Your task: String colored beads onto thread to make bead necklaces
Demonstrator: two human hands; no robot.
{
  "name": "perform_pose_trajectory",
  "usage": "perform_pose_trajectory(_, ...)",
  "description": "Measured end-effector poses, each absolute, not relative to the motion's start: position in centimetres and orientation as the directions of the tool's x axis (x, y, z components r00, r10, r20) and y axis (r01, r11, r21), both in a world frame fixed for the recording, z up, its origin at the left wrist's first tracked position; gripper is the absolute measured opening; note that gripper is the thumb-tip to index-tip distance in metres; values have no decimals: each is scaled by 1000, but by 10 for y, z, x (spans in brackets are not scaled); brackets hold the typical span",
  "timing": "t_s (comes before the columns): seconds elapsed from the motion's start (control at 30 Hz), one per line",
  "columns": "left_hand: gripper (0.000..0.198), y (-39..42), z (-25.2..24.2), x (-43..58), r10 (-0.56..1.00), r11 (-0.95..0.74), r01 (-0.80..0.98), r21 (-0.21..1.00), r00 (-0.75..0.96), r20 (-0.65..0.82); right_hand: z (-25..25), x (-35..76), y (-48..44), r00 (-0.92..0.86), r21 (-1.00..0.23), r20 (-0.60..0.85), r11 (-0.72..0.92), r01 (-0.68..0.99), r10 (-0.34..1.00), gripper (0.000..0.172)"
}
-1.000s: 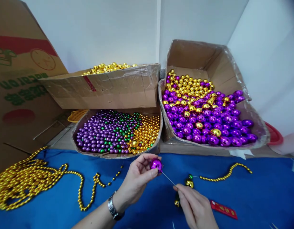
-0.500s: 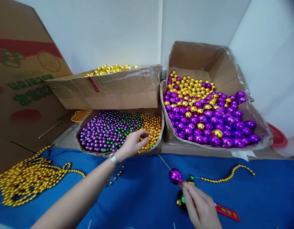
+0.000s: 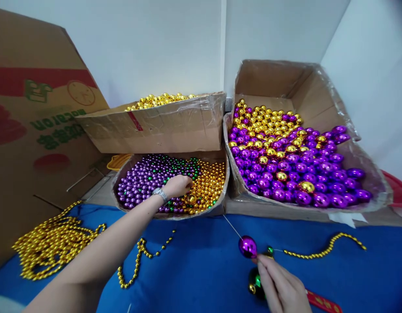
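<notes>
Inside bead box, left hand, fingers curled together, right hand pinching wire

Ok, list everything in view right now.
Low box: one, cardboard, centre; small purple, green, gold beads.
Upper box: one, cardboard, behind it; gold beads.
Big box: one, cardboard, right; large purple and gold balls.
Printed carton: one, brown, far left.
Bead strands: a heap, gold, left on the blue cloth.
Short strand: one, gold, right.
Purple ball: one, on a thin wire, front centre.
Red label: one, front right.
Left hand: among the low box's beads.
Right hand: pinching the wire behind the purple ball.
</notes>
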State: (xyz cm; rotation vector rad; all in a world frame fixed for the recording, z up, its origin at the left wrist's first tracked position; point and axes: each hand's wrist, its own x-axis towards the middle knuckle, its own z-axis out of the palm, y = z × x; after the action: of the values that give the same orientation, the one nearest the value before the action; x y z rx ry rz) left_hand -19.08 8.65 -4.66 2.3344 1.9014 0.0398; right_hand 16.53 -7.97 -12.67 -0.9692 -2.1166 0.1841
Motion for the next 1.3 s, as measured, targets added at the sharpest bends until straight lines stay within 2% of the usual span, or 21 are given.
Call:
perform_pose_trajectory(0.17,24,92,-53,-194,976,-181,983,25,183,-119,-126,162,-78,-393,-436,581,680,589,713,20)
perform_pose_trajectory(0.3,25,101,-55,-198,977,-161,986,-35,154,-147,-131,165,-80,-403,-421,578,683,597,709,21)
perform_pose_trajectory(0.5,25,104,-48,-212,974,-169,984,-59,157,-163,-138,172,-81,-404,-401,577,677,617,710,21)
perform_pose_trajectory(0.97,24,108,-66,-205,943,-285,959,-10,278,-185,-133,164,-81,-394,-435,577,678,592,715,20)
perform_pose_trajectory(1.1,19,106,-74,-199,936,-303,953,8,300,-183,-127,158,-82,-359,-486,568,654,580,741,19)
perform_pose_trajectory(1.2,13,102,-80,-195,939,-297,953,65,303,-163,-123,152,-84,-340,-554,528,620,556,778,20)
perform_pose_trajectory(1.3,9,100,-80,-192,952,-260,948,182,283,-117,-120,150,-85,-325,-578,507,595,559,798,19)
